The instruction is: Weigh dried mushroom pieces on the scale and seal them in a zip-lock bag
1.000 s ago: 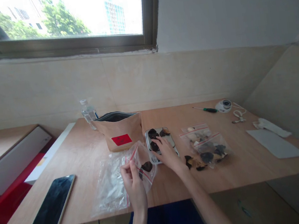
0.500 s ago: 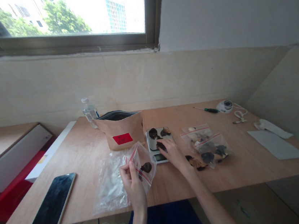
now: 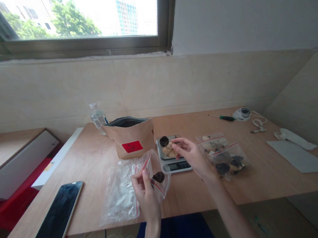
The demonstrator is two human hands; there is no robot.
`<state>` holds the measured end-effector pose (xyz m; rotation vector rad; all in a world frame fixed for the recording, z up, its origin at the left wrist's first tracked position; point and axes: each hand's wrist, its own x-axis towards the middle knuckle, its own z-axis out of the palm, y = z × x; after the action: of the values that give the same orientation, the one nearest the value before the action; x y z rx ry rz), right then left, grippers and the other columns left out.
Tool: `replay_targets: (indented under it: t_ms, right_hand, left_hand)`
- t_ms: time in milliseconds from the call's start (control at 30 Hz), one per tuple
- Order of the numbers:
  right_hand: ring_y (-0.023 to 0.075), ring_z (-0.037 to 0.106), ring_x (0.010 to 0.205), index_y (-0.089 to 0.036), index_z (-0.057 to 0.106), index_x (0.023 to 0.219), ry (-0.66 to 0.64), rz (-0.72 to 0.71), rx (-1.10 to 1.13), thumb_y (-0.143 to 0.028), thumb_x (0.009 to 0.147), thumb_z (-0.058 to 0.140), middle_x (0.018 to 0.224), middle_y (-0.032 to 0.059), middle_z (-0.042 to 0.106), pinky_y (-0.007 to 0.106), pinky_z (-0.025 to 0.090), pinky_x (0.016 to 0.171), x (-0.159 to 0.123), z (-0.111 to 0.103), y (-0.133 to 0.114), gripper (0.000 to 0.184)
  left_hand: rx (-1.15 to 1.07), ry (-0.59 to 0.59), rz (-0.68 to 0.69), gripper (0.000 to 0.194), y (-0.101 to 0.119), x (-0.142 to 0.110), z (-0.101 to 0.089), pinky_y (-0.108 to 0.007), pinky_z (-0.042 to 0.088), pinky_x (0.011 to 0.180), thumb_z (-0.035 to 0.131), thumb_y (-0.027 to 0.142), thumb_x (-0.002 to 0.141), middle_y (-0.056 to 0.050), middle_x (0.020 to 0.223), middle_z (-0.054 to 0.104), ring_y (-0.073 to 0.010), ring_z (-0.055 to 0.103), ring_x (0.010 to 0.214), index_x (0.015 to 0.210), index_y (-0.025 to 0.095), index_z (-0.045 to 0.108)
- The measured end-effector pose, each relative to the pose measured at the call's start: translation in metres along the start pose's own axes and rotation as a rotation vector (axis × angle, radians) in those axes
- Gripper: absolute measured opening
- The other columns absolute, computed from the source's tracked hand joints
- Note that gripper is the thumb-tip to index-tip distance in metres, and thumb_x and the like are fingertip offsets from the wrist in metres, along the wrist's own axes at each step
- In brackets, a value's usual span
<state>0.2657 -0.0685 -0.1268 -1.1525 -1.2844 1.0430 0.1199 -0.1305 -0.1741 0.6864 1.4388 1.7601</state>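
The left hand (image 3: 146,198) pinches a zip bag (image 3: 162,186) by its edge, while the right hand's (image 3: 194,156) fingers (image 3: 179,142), apparently pressed together, sit at pale pieces (image 3: 169,151) on a kitchen scale (image 3: 176,166).

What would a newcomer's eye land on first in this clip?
The two hands at the middle of the wooden table stand out first: the right hand reaches over a digital kitchen scale bearing pale and dark pieces, while the left hand pinches a clear zip bag. Behind them stands a kraft pouch with a red label, below the bright window.
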Motion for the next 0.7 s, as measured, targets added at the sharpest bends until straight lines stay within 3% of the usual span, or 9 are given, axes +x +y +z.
replay_targets:
  t_ms: [133, 267, 367, 700]
  right_hand:
    - [0.0148, 0.066, 0.072, -0.017, 0.063, 0.098, -0.155, 0.085, 0.083, -0.037, 0.074, 0.066, 0.084, 0.0042, 0.070, 0.022, 0.051, 0.056, -0.013, 0.018, -0.021, 0.032]
    - [0.0172, 0.067, 0.085, -0.018, 0.063, 0.101, -0.245, 0.011, 0.067, -0.032, 0.074, 0.066, 0.093, 0.0054, 0.070, 0.028, 0.054, 0.074, -0.016, 0.033, -0.024, 0.031]
    - [0.0168, 0.067, 0.084, -0.018, 0.064, 0.100, -0.313, -0.013, 0.049, -0.032, 0.075, 0.064, 0.091, 0.0048, 0.070, 0.029, 0.055, 0.075, -0.018, 0.040, -0.024, 0.028]
    - [0.0164, 0.066, 0.086, -0.017, 0.062, 0.097, -0.331, 0.031, 0.053, -0.027, 0.074, 0.066, 0.089, 0.0045, 0.069, 0.027, 0.053, 0.075, -0.022, 0.039, -0.026, 0.025]
  left_hand:
    - [-0.002, 0.007, 0.005, 0.032, 0.000, -0.006, 0.004, -0.025, 0.045, 0.062, 0.058, 0.049, 0.077, 0.002, 0.071, 0.055, -0.0134, 0.056, 0.064, 0.082, 0.018, 0.051]
    - [-0.060, 0.028, -0.023, 0.031, 0.004, -0.013, 0.009, -0.025, 0.045, 0.062, 0.057, 0.048, 0.078, 0.001, 0.073, 0.057, -0.0140, 0.058, 0.067, 0.082, 0.019, 0.049]
    - [-0.104, 0.076, -0.035, 0.031, 0.008, -0.016, 0.012, -0.022, 0.043, 0.057, 0.057, 0.048, 0.078, 0.002, 0.068, 0.056, -0.0123, 0.056, 0.061, 0.081, 0.018, 0.048]
    - [-0.135, 0.125, -0.046, 0.030, 0.006, -0.013, 0.013, -0.018, 0.037, 0.050, 0.058, 0.047, 0.078, 0.006, 0.060, 0.049, -0.0078, 0.047, 0.051, 0.078, 0.018, 0.048]
